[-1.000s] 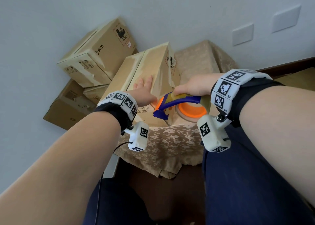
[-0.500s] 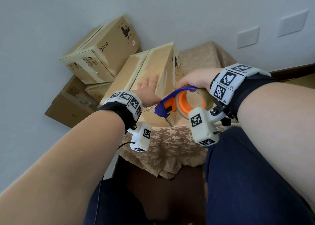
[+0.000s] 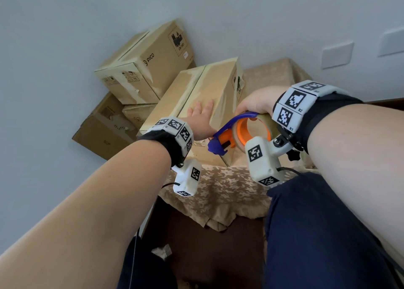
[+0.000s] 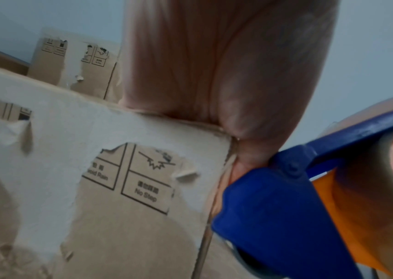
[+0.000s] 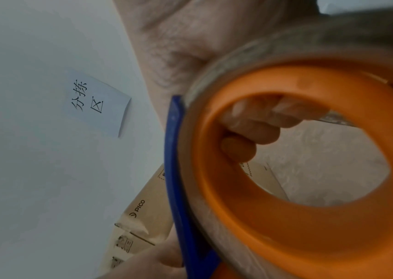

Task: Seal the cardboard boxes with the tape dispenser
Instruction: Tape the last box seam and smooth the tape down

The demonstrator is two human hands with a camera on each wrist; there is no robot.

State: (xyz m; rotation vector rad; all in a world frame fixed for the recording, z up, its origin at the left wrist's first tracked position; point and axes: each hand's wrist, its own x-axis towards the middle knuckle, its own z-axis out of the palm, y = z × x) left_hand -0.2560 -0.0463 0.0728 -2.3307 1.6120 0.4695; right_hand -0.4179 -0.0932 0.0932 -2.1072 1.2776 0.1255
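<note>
Now, step in hand: taping the near end of the long brown cardboard box [image 3: 209, 96] lying on the beige floral tablecloth [image 3: 220, 192].
Left hand [image 3: 200, 122]: flat and spread on the box top, fingers straight, pressing it steady.
Right hand [image 3: 255, 101]: curled round the blue-and-orange plastic tape dispenser [image 3: 238, 133], fingers hooked through the orange core in the right wrist view.
Dispenser place: at the box's near right corner, about 5 o'clock from the left hand, blue nose pointing toward 8 o'clock against the end face.
Tape: probably drawn onto the cardboard; the strip itself is too blurred to confirm.
Other boxes: stacked brown cardboard boxes [image 3: 144, 69] at 11 o'clock, by the wall.
Next move, as I judge: tilt the cutter down, sever the tape, then rub the loose end flat.
</note>
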